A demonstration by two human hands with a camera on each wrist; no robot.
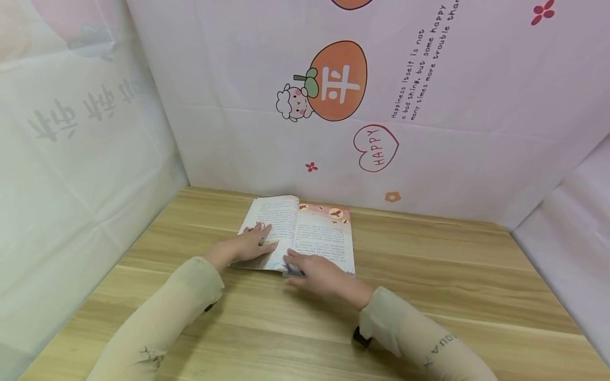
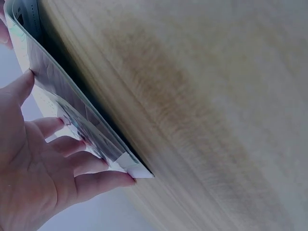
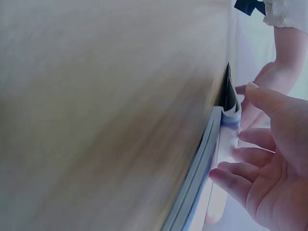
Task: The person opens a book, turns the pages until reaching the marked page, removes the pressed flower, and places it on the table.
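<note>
An open book (image 1: 324,233) lies on the wooden table, its left page printed with text and a picture, its right page topped by an orange band. My left hand (image 1: 249,244) rests on the left page with fingers spread; the left wrist view shows its fingertips (image 2: 127,180) touching the paper. Over the lower part of the book near the spine is my right hand (image 1: 318,272), fingers extended and slightly bent. From the right wrist view, its fingers are at the page beside the spine, and the thick stack of pages (image 3: 197,168) shows edge-on.
The wooden table (image 1: 452,275) spreads around the book. Behind it stands a pale printed cloth wall (image 1: 248,143) with cartoon drawings and lettering, and further cloth hangs at the left (image 1: 86,174) and right. Dark bands show near both sleeve cuffs.
</note>
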